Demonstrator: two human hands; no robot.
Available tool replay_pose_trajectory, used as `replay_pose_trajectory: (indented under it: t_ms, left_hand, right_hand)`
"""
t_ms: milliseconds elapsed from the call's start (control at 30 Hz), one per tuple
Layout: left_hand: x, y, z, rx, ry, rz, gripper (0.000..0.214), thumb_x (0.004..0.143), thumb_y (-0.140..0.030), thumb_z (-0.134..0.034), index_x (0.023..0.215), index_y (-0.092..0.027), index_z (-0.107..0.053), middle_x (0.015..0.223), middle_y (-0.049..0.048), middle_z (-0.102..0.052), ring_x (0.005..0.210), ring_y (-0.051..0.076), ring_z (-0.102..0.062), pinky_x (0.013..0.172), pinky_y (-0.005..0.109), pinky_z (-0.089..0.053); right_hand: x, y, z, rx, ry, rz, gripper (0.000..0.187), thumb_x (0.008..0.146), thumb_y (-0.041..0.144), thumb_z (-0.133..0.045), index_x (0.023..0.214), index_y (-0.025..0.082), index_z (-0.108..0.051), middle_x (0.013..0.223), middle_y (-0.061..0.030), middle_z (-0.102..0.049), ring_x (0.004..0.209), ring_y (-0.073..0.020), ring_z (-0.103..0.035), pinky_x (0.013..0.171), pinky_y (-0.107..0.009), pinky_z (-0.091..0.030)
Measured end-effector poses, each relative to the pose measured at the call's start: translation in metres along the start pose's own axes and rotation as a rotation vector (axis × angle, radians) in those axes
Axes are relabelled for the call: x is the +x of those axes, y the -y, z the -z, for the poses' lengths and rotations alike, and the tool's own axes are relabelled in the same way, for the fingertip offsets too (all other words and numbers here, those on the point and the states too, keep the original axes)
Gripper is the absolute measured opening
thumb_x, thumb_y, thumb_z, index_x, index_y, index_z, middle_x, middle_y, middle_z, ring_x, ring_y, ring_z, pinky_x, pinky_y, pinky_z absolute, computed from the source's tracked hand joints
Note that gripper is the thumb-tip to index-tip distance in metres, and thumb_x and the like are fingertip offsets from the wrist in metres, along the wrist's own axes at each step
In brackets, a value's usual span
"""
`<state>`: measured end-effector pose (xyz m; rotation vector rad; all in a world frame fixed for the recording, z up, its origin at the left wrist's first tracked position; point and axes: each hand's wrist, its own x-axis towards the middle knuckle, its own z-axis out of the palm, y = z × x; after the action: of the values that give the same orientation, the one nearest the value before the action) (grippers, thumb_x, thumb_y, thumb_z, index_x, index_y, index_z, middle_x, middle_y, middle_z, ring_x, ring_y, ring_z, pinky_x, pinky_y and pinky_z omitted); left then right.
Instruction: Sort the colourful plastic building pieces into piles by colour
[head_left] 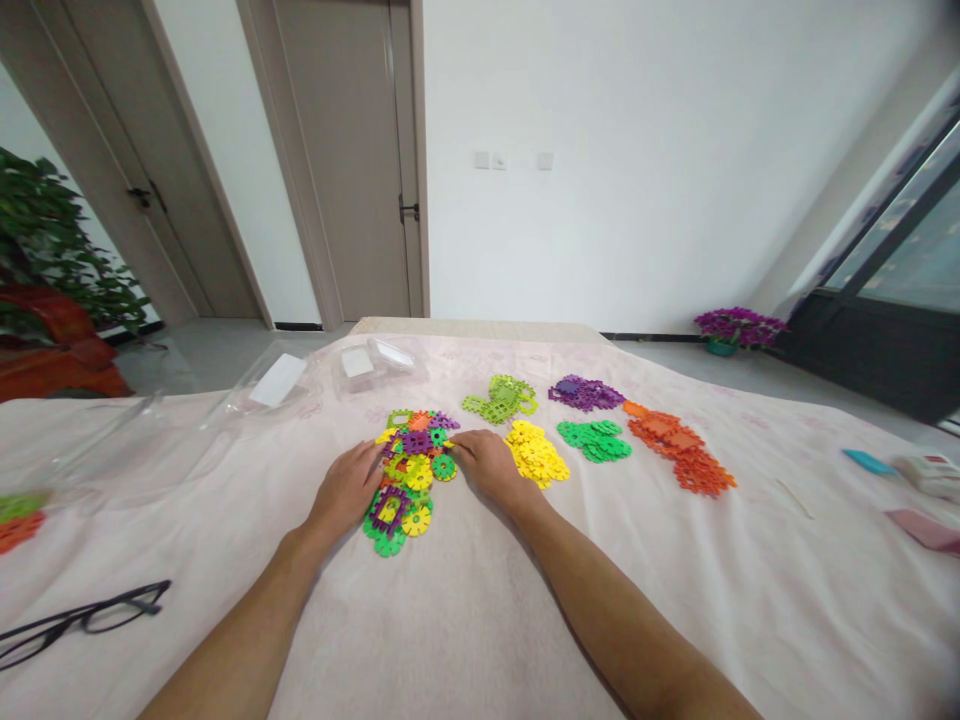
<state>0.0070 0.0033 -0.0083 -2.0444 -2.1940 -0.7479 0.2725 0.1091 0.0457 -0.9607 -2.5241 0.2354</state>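
mixed pile lies between spread left hand and right hand, its grip unclear

Five sorted piles: lime, purple, yellow, green, orange. One mixed pile. Two hands: left hand, right hand. One glasses. Clear bags, perhaps three.

On the table the mixed heap of pieces lies between the left hand and the right hand, both touching it. Sorted heaps spread to its right. Plastic bags lie behind it to the left, and glasses lie at the near left.
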Motion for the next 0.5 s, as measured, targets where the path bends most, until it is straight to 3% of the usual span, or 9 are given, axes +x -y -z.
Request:
replay_pose_trajectory:
  t_ms: [267, 500]
  left_hand:
    - [-0.001, -0.001, 0.002, 0.006, -0.001, -0.008, 0.049, 0.099, -0.037, -0.036, 0.136, -0.015, -0.059, 0.144, 0.0136, -0.058, 0.135, 0.027, -0.051, 0.117, 0.047, -0.037]
    - [-0.001, -0.001, 0.002, 0.007, 0.012, -0.001, 0.05, 0.1, -0.037, -0.036, 0.138, -0.014, -0.058, 0.145, 0.0138, -0.057, 0.137, 0.028, -0.049, 0.117, 0.048, -0.036]
  right_hand:
    - [0.002, -0.008, -0.003, 0.084, -0.045, -0.064, 0.028, 0.102, 0.031, -0.05, 0.113, 0.025, -0.075, 0.111, -0.0041, -0.077, 0.103, -0.0187, -0.068, 0.092, -0.025, -0.044]
    - [0.008, -0.021, 0.018, 0.116, -0.176, -0.274, 0.032, 0.102, 0.029, -0.048, 0.124, 0.024, -0.07, 0.124, -0.0044, -0.072, 0.113, -0.0211, -0.065, 0.097, -0.029, -0.045]
